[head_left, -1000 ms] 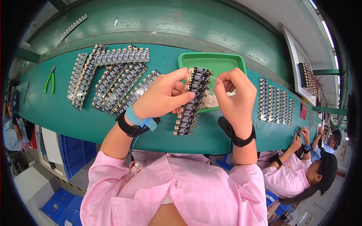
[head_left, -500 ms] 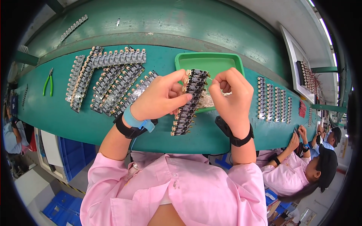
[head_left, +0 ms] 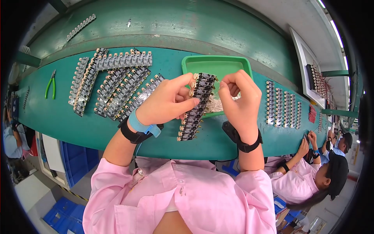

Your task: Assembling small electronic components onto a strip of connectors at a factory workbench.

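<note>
My left hand grips a long black circuit board strip between thumb and fingers, tilted over the near edge of a green tray. Round metal-coloured parts line the strip's left side, and small brass-coloured pins stick out on its right. Close to the strip's upper right end, my right hand has thumb and forefinger pinched together; whatever lies between them is too small to make out. A heap of thin pale pieces lies inside the tray, partly hidden by the strip and my hands.
Several board strips are piled on the green bench to the left, beyond them green-handled pliers. More strips stand in a row at right, near a red bundle. A co-worker in pink sits at right.
My right hand's pinched fingertips have shifted slightly at the strip's upper end. My left hand keeps its hold on the strip, and the view has moved a little.
</note>
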Demonstrator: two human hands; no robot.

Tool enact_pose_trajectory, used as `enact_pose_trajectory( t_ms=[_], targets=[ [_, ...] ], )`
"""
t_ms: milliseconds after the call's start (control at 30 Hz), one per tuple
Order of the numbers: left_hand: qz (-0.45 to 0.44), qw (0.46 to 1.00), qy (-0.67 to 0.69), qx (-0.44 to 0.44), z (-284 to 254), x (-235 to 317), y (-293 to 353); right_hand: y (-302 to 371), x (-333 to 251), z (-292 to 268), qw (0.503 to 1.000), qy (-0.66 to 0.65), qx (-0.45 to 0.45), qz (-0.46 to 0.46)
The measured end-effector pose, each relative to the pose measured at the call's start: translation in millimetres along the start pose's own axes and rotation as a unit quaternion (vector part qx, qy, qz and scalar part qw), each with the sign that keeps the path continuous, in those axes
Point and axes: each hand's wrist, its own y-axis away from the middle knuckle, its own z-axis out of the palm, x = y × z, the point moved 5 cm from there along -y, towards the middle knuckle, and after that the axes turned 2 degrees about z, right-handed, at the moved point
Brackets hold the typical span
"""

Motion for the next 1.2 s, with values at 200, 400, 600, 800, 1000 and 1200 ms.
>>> enact_pose_trajectory(
  t_ms=[200, 400, 600, 800, 1000, 1200],
  targets=[
    [-0.005, 1.0, 0.011, -0.011, -0.1, -1.3, 0.6, -1.6, 11.7, 2.3, 0.995, -0.062, -0.031, 0.075],
    [-0.018, 1.0, -0.011, -0.014, -2.2, -3.0, 0.5, -3.4, 17.4, 4.7, 0.992, -0.08, -0.065, 0.073],
    [-0.026, 0.999, 0.026, -0.009, -9.5, -4.2, -1.7, -5.9, 26.6, 8.9, 0.98, -0.159, -0.07, 0.1],
    [0.0, 0.994, 0.077, 0.082, -29.6, -8.9, -5.4, 9.7, 41.0, 14.3, 0.981, -0.002, -0.169, 0.097],
    [-0.001, 0.989, 0.092, 0.112, -33.4, -12.1, -7.1, 29.1, 43.0, 28.8, 0.965, 0.086, -0.245, 0.039],
    [-0.002, 0.99, 0.085, 0.116, -33.3, -13.2, -6.7, 32.8, 41.7, 35.0, 0.964, 0.113, -0.238, 0.021]
  ],
)
